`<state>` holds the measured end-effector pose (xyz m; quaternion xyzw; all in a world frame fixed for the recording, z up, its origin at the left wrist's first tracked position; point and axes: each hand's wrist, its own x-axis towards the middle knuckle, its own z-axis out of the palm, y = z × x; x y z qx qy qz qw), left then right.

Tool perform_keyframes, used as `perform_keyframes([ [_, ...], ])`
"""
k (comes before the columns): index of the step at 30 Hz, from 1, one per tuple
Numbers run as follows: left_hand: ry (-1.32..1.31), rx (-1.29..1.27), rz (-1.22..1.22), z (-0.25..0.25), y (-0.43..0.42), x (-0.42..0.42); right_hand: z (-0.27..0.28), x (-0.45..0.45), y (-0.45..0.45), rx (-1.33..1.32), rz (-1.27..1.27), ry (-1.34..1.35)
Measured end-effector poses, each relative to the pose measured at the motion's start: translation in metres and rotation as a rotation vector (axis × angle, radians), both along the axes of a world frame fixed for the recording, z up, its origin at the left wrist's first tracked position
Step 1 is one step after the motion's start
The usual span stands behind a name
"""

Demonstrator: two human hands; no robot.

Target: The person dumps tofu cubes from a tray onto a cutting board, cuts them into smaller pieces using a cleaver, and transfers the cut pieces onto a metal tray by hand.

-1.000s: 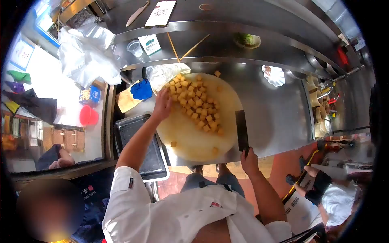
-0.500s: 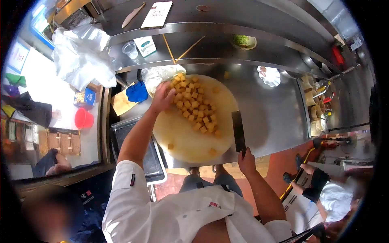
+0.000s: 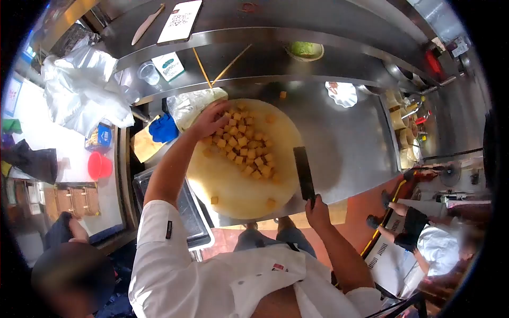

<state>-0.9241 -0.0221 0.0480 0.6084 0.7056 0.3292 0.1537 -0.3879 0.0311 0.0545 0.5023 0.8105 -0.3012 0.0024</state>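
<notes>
A pile of pale yellow cubes [image 3: 242,142] lies on a round, cream-coloured board [image 3: 228,193] on the steel counter. My left hand [image 3: 211,121] rests at the upper left edge of the pile, its fingers spread over the nearest cubes. In my right hand [image 3: 318,212] is the handle of a cleaver [image 3: 304,172], whose dark, wide blade points away from me along the board's right edge. Two loose cubes sit near the board's front edge, and another lies on the steel behind the board.
A black tray [image 3: 172,206] is left of the board. Behind it are a blue cloth [image 3: 163,129] and a clear plastic bag [image 3: 193,103]. Shelves [image 3: 254,66] cross the back, holding a bowl of greens [image 3: 306,50]. Other people are at the lower left and right.
My left hand has shifted from the pile's left side onto its upper left part. The view has turned slightly, so the counter appears further left. The cleaver stays in my right hand.
</notes>
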Motion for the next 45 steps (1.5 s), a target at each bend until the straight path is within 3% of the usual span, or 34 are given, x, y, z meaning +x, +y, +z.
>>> perform_keyframes([
  [1, -0.167, -0.005, 0.019, 0.009, -0.005, 0.004, 0.003, -0.001, 0.0, 0.004, 0.011, 0.013],
  [8, -0.221, 0.007, -0.07, 0.013, -0.015, 0.018, 0.001, 0.002, 0.0, -0.013, -0.001, 0.063],
  [10, 0.064, 0.034, -0.083, 0.03, -0.013, 0.02, 0.004, 0.002, 0.002, -0.043, -0.004, 0.061],
  [13, -0.003, 0.036, 0.031, 0.03, 0.004, 0.024, 0.007, 0.002, 0.003, -0.064, -0.004, 0.048],
  [14, 0.159, 0.035, 0.002, 0.033, 0.015, 0.026, -0.004, 0.005, 0.005, -0.055, 0.008, 0.07],
  [17, 0.162, -0.007, 0.039, 0.034, 0.072, 0.052, -0.003, 0.007, 0.011, -0.101, 0.008, 0.073],
  [19, -0.264, -0.019, 0.045, -0.061, 0.132, 0.034, -0.004, 0.01, 0.021, -0.121, 0.056, 0.085],
  [22, -0.32, -0.051, 0.042, -0.096, 0.2, 0.051, -0.021, 0.016, 0.034, -0.117, 0.12, 0.132],
  [25, -0.204, -0.468, 0.231, -0.091, 0.252, 0.078, -0.024, 0.018, 0.063, -0.106, 0.183, 0.198],
  [27, 0.523, -0.311, 0.182, -0.083, 0.266, 0.098, -0.023, 0.023, 0.081, -0.328, 0.218, 0.168],
  [30, 0.496, -0.584, 0.12, -0.09, 0.298, 0.1, -0.019, 0.022, 0.104, -0.375, 0.222, 0.189],
  [32, 0.472, -0.715, 0.111, -0.104, 0.287, 0.103, -0.03, 0.028, 0.112, -0.363, 0.28, 0.274],
  [34, 0.223, -0.481, 0.3, -0.125, 0.267, 0.103, -0.045, 0.032, 0.117, -0.386, 0.285, 0.312],
  [35, 0.257, -0.479, 0.311, -0.126, 0.253, 0.104, -0.052, 0.032, 0.119, -0.454, 0.271, 0.294],
  [38, 0.523, -0.686, 0.255, -0.004, 0.206, 0.16, -0.08, 0.038, 0.134, -0.537, 0.328, 0.353],
  [41, 0.659, -0.884, 0.226, 0.077, 0.141, 0.207, -0.051, 0.024, 0.152, -0.52, 0.305, 0.462],
  [43, 0.625, -0.526, 0.336, 0.053, 0.068, 0.22, -0.033, -0.002, 0.162, -0.647, 0.221, 0.519],
  [45, 0.543, -0.243, 0.434, 0.043, 0.014, 0.248, -0.025, -0.029, 0.172, -0.36, 0.286, 0.369],
])
